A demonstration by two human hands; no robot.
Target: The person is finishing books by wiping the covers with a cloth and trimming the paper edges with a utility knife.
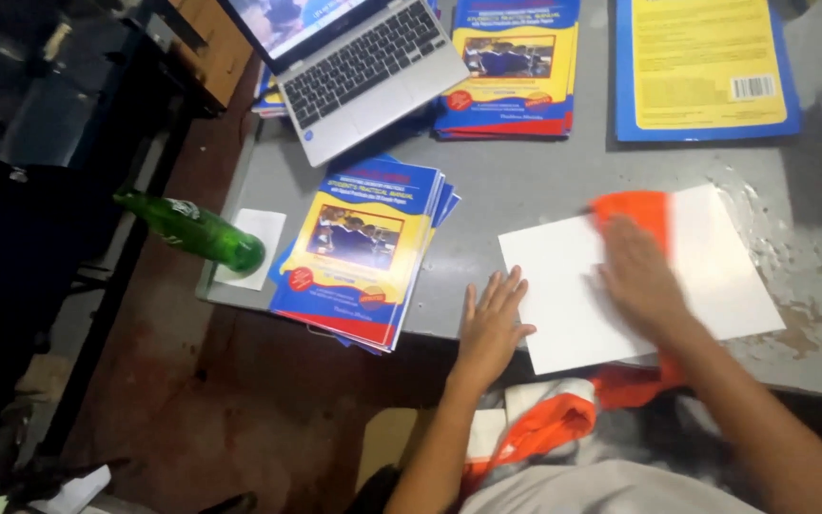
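Head view: the right hand (637, 276), fingers flat and unclenched, presses a soft orange cloth (632, 207) onto a thin white sheet (563, 286) lying at five o'clock on the grey metal table (535, 181). The left hand (492, 319), fingers spread, pins the sheet's nine-o'clock edge. The sheet looks light, flexible and slippery; best taken by an edge.

- A grey table (544, 181) is shown, its surface scuffed and stained at the right.
- Stacks of blue and yellow booklets (363, 252) and an open laptop (363, 67) are laid on it.
- A green bottle (197, 230) is seen at the table's left edge.
- A reddish-brown floor (240, 400) is seen below, dimly lit.
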